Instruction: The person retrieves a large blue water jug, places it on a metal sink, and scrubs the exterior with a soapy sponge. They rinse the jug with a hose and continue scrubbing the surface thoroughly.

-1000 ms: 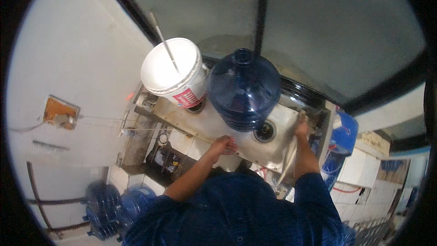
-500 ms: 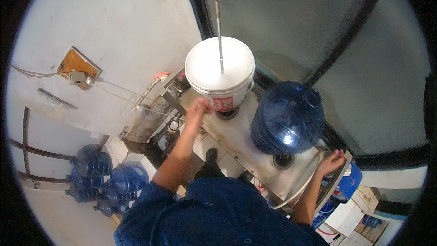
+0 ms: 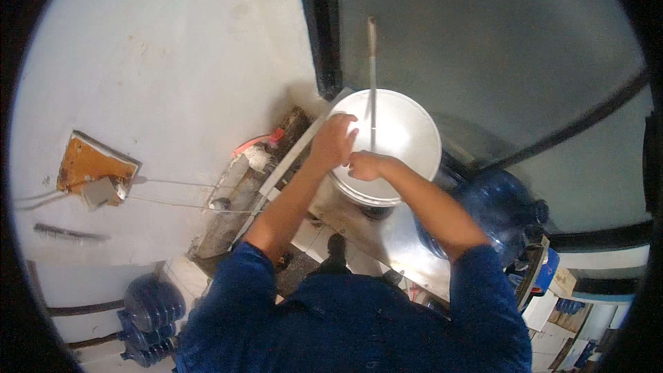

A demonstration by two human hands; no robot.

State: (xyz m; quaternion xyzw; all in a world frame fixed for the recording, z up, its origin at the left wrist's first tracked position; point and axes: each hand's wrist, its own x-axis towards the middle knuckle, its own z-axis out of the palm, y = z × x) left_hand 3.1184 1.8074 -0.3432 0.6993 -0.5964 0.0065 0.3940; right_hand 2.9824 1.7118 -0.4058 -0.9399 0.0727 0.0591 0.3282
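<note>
Both my hands are over the near left part of a white bucket (image 3: 411, 128) on a metal counter (image 3: 407, 238). My left hand (image 3: 335, 141) is at the rim, its fingers apart and slightly bent toward the bucket's inside. Close beside it, my right hand (image 3: 367, 165) has its fingers curled closed; whatever may be in them is hidden. A long thin rod with a brownish handle (image 3: 373, 41) stands in the bucket, leaning on nothing I can make out. To the right, a large blue water bottle (image 3: 494, 204) lies tilted on the counter, partly behind my right forearm.
Several blue water bottles (image 3: 153, 304) are stacked at the lower left. Thin cables run from a wall socket (image 3: 100, 193) on an orange board toward the counter. A dark-framed glass panel (image 3: 442, 48) stands behind the bucket. Shelves and a blue container (image 3: 547, 269) are at the right.
My right hand has come from the counter's right end to the bucket, beside my left hand. My left hand has moved up to the rim. The view has shifted, bringing the bucket closer.
</note>
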